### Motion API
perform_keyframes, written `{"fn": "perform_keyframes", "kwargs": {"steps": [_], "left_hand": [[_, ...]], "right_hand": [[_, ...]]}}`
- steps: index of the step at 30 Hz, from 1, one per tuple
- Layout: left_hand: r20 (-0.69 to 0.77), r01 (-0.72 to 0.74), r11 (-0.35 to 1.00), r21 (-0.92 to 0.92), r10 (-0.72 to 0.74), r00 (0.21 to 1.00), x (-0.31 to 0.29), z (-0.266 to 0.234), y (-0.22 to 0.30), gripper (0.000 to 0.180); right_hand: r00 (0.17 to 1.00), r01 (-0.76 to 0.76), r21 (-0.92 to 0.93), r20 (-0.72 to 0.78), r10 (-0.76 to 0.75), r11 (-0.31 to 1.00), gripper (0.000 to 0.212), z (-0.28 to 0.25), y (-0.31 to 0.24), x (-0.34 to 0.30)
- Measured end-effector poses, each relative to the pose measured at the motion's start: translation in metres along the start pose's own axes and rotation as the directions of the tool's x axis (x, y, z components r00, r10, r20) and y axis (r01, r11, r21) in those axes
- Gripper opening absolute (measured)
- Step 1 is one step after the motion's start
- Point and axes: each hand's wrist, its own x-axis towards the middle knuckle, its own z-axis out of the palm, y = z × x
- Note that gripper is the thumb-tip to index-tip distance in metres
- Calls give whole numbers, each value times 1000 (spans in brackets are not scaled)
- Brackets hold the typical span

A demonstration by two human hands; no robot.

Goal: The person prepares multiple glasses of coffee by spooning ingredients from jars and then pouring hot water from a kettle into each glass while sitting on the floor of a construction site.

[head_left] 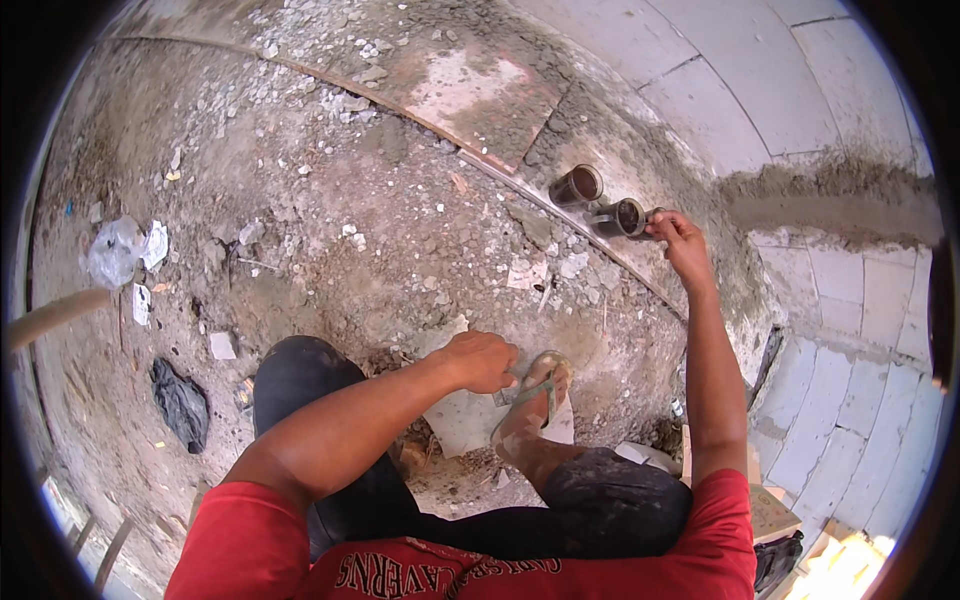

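My right hand (680,245) reaches out to the right, its fingers closed at the side of a glass mug (622,218) of dark drink. The mug stands on a pale ledge. Beside it, a little farther to the left, is a second dark-filled mug (577,187), which no hand touches. My left hand (478,361) hangs over the ground near my sandalled foot (540,400), its fingers curled downward. A small greyish piece (507,395) shows just below those fingertips; whether they hold it or anything else is hidden.
Rubble and dirt cover the ground, edged by a long wooden strip (370,95). A block wall (800,90) with a mortared band (830,215) rises at the right. A clear plastic bag (115,252), a black bag (180,405) and a wooden handle (60,318) are at left.
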Motion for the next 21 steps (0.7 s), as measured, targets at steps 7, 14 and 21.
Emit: {"fn": "perform_keyframes", "kwargs": {"steps": [7,14,21], "left_hand": [[7,10,1000,-3,-10,1000,-3,-3,-1,37],[-36,-10,1000,-20,9,999,-4,0,-4,36],[-30,6,1000,-26,-6,1000,-5,0,-3,37]], "right_hand": [[975,216,-145,-29,-222,966,21,12,10,12],[960,39,-370,-243,-138,928,30,8,22,21],[915,-200,195,-312,255,960,31,-17,28,22]]}}
